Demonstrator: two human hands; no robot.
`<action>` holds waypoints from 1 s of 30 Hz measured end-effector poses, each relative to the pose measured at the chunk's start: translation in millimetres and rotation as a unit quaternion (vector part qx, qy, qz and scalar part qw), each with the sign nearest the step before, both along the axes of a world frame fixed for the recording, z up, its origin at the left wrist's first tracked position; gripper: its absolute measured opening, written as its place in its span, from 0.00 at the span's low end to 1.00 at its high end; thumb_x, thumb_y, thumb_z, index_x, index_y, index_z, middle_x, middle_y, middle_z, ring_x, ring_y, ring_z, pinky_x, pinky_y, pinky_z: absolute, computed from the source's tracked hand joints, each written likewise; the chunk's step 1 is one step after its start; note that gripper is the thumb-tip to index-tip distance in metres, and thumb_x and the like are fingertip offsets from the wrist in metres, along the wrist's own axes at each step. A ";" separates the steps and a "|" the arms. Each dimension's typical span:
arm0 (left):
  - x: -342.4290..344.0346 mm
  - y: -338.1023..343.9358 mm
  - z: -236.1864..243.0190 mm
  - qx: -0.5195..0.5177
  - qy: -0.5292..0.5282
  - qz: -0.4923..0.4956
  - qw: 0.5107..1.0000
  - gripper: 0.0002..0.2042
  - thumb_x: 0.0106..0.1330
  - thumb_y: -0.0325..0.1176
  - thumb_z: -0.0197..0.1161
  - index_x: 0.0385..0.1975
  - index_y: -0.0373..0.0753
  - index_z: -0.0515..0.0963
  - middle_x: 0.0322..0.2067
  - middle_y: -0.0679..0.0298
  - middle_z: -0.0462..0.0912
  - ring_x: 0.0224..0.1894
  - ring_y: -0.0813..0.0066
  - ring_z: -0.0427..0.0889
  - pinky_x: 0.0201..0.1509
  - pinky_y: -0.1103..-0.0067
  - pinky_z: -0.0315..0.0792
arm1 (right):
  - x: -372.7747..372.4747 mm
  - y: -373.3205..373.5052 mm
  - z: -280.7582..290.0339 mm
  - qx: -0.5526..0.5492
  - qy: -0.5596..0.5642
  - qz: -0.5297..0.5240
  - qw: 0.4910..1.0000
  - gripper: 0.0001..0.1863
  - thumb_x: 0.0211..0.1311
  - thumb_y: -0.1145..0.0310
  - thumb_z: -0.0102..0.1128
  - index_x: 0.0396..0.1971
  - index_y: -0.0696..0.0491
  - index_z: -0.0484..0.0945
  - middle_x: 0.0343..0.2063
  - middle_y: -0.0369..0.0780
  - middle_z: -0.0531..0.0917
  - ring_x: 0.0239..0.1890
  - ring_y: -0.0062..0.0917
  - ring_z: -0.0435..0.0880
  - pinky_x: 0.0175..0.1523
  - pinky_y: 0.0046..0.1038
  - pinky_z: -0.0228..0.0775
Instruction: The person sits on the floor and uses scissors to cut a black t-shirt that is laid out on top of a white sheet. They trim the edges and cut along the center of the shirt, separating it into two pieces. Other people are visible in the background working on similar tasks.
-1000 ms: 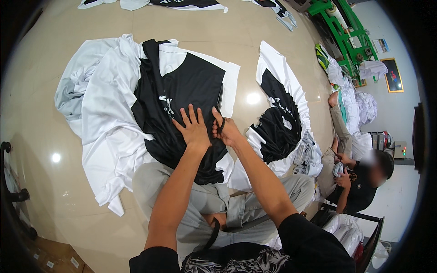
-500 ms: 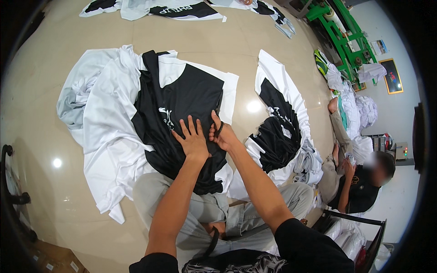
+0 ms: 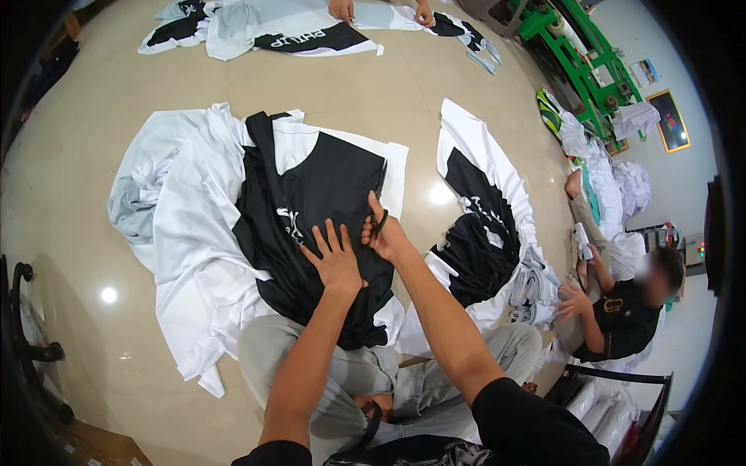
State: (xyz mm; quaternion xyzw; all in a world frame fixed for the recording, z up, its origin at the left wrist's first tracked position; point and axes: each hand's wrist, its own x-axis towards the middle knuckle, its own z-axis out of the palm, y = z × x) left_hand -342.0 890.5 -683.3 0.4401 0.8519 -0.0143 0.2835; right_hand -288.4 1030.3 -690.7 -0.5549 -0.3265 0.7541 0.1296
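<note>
My left hand (image 3: 338, 260) lies flat with fingers spread on a black panel of printed fabric (image 3: 326, 171). Close beside it, my right hand (image 3: 385, 235) is closed around the dark handles of a pair of scissors (image 3: 380, 222). The blades point away from me along the right edge of the black panel, where it meets a white border. Much of the blades cannot be made out against the dark cloth. White fabric (image 3: 198, 202) spreads in loose folds to the left. The near end of the cloth lies over my crossed legs.
A black-and-white fabric piece (image 3: 478, 256) lies on the floor to my right, beside rolled white bundles (image 3: 532, 291). A co-worker (image 3: 625, 314) sits at the right. Another person's hands (image 3: 342, 9) touch cloth at the far side. A green machine (image 3: 575, 62) stands at far right.
My hands keep nearly the same place on the cloth while the view shifts a little. The co-worker's hand has moved toward the rolled bundles. The far person's hands have come further into view.
</note>
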 end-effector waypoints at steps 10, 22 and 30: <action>-0.9 -1.3 2.2 -0.014 -0.003 -0.004 1.000 0.72 0.38 0.63 0.83 0.80 0.40 0.42 0.81 0.47 0.32 0.81 0.38 0.30 0.75 0.33 0.39 | -4.1 18.4 -5.3 0.020 -0.009 0.027 0.999 0.32 0.55 0.34 0.74 0.22 0.48 0.71 0.16 0.33 0.72 0.17 0.23 0.72 0.24 0.25 0.70; 3.1 1.6 -3.1 0.004 0.013 -0.018 1.000 0.74 0.37 0.66 0.82 0.80 0.39 0.40 0.80 0.45 0.31 0.80 0.35 0.30 0.73 0.31 0.39 | -8.4 46.5 -1.6 0.045 0.005 0.020 0.999 0.34 0.53 0.32 0.73 0.21 0.49 0.72 0.17 0.35 0.74 0.18 0.25 0.76 0.23 0.27 0.72; 0.4 -1.8 -5.5 -0.004 0.009 -0.030 1.000 0.75 0.38 0.69 0.80 0.80 0.38 0.37 0.80 0.43 0.29 0.80 0.33 0.29 0.72 0.30 0.38 | -21.7 84.2 -20.0 0.055 0.035 0.043 0.997 0.32 0.57 0.37 0.74 0.21 0.50 0.71 0.16 0.37 0.74 0.17 0.28 0.76 0.22 0.30 0.72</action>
